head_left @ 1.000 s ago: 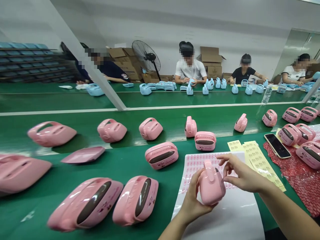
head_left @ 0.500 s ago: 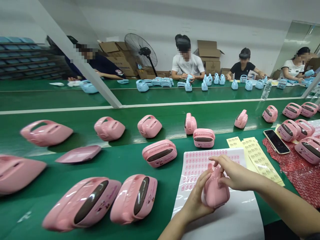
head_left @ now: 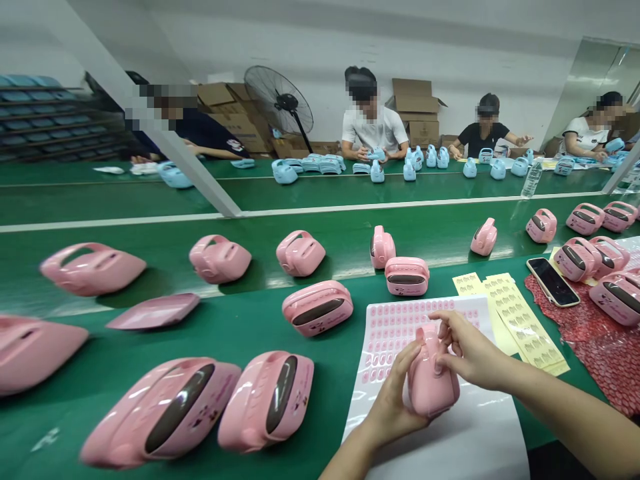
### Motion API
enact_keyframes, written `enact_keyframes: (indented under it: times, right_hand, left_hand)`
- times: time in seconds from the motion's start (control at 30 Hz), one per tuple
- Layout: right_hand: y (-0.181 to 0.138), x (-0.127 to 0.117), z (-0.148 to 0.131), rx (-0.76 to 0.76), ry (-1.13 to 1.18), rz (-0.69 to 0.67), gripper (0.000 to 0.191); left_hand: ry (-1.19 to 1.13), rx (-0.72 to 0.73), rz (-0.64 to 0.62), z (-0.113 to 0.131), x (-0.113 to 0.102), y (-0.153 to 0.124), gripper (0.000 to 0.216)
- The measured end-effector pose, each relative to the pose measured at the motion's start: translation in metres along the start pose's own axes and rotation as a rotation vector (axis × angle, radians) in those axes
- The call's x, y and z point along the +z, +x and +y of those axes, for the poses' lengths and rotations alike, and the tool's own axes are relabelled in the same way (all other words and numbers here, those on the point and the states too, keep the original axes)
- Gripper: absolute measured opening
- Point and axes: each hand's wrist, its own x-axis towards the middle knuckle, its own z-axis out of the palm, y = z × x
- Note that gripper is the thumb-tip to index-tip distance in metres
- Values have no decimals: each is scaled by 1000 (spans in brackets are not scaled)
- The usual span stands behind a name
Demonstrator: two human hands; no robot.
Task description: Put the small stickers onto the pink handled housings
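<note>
My left hand [head_left: 397, 407] is wrapped around the side of a pink plastic casing with a top handle [head_left: 435, 387], held end-on above a white sheet of pink stickers [head_left: 390, 327]. On the casing's other side, my right hand [head_left: 473, 350] presses its thumb near the base of the handle, its fingers curled against the handle's upper part. Whether a sticker lies under those fingertips cannot be made out. Left of the sheet, similar pink casings with dark windows [head_left: 270, 403] rest on the green table [head_left: 165, 343].
Yellow sticker sheets [head_left: 525, 327], a phone [head_left: 553, 281] and red bubble wrap [head_left: 595, 347] lie to the right. More pink casings [head_left: 300, 253] line the green strip ahead. Beyond a white rail [head_left: 350, 208], several co-workers handle blue casings [head_left: 377, 171]. A water bottle [head_left: 531, 181] stands there.
My right hand's fingers have shifted slightly to the right at the handle, showing more of it. My left hand keeps its hold. Across the table, one co-worker's hand has lifted.
</note>
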Motion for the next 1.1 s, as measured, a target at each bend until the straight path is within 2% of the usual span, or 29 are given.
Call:
enact_keyframes:
  times: [0.23, 0.43, 0.67, 0.8, 0.9, 1.03, 1.1]
  right_hand:
    - [1, -8, -9, 37, 19, -125, 66]
    - [0, -6, -14, 67, -28, -160, 69]
    - [-2, -1, -14, 82, -80, -125, 65]
    - [-3, 2, -7, 2, -204, -134, 64]
    - [-8, 6, 0, -99, -352, -142, 63]
    - [-19, 15, 8, -249, -532, -39, 65]
    - [-22, 18, 12, -261, -537, 25, 71]
  left_hand:
    - [174, 83, -75, 2, 2, 1, 74]
    - [164, 58, -62, 3, 2, 0, 71]
    - [408, 291, -188, -8, -6, -1, 85]
    - [662, 430, -310, -20, -15, -1, 98]
    - [803, 477, -378, -22, -19, 0, 102]
    - [817, 487, -393, -20, -17, 1, 104]
    - [791, 496, -379, -18, -16, 2, 104]
